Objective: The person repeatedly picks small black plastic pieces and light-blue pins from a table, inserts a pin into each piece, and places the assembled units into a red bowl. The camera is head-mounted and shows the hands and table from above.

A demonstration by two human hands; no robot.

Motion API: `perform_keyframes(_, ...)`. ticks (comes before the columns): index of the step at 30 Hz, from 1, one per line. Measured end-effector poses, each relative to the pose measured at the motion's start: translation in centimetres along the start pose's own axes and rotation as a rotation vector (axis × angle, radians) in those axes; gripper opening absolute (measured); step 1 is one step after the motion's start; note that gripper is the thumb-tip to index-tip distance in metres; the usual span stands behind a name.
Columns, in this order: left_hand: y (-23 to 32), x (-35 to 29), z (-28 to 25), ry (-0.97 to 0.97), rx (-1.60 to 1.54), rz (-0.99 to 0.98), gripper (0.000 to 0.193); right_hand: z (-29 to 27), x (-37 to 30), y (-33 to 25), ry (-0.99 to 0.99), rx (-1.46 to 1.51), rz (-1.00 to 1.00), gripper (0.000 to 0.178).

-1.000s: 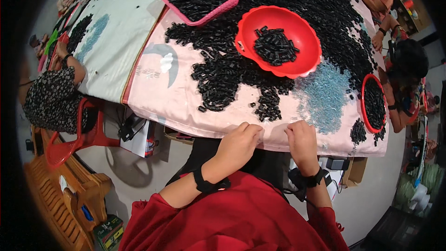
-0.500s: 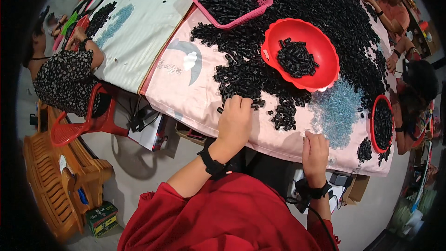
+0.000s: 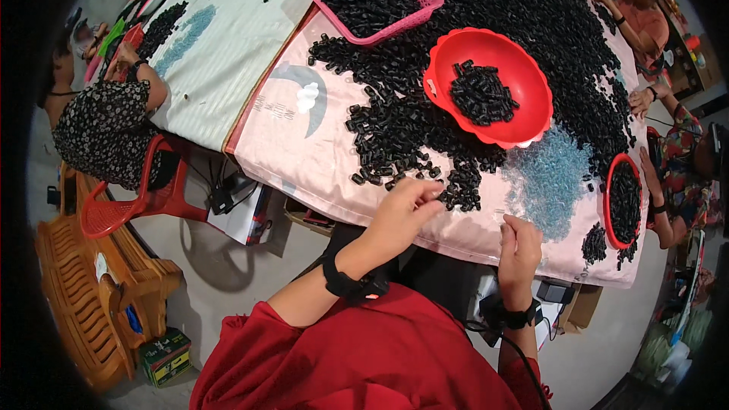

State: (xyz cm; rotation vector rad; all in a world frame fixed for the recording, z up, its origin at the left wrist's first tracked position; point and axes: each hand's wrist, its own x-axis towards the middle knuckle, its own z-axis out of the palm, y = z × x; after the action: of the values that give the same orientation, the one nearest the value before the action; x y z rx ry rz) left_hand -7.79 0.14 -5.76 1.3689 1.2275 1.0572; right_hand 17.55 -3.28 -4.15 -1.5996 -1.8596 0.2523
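A person in a red top sits at a long desk (image 3: 304,159) covered with a pale pink cloth and heaped with small black tube-shaped pieces (image 3: 402,137). The left hand (image 3: 402,212) reaches to the near fringe of the heap, its grip pressed together with fingertips pinching at one or two pieces; whether a piece is truly caught is too small to tell. The right hand (image 3: 520,247) rests near the desk's front edge, fingers curled loosely; its grip cannot be made out. A red bowl (image 3: 524,118) holding some pieces sits just beyond the heap, a pink basket (image 3: 425,0) farther back. Picking from the loose fringe seems wiser than digging into the thick pile. The cloth edge lies close below both hands, so stray pieces could roll off. Bare cloth to the left gives open room; a patch of pale blue bits (image 3: 550,182) crowds the right.
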Motion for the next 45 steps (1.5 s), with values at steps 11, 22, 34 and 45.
perform_keyframes(11,0.8,-1.7,1.7,-0.472,-0.593,-0.322,0.030,-2.0,1.5,-5.2,-0.096,0.175,-0.118,0.020)
perform_keyframes(22,1.3,-1.9,1.4,-0.456,-0.799,-0.413,0.029,-1.9,1.0,-5.7,-0.059,0.160,-0.084,0.019)
perform_keyframes(34,1.2,-1.8,1.6,-0.480,-0.737,-0.422,0.030,-2.0,0.9,-6.0,-0.070,0.140,-0.119,0.022)
perform_keyframes(45,1.0,-2.0,1.7,-0.458,-0.739,-0.429,0.028,-2.5,0.7,-6.4,-0.138,0.146,-0.123,0.025)
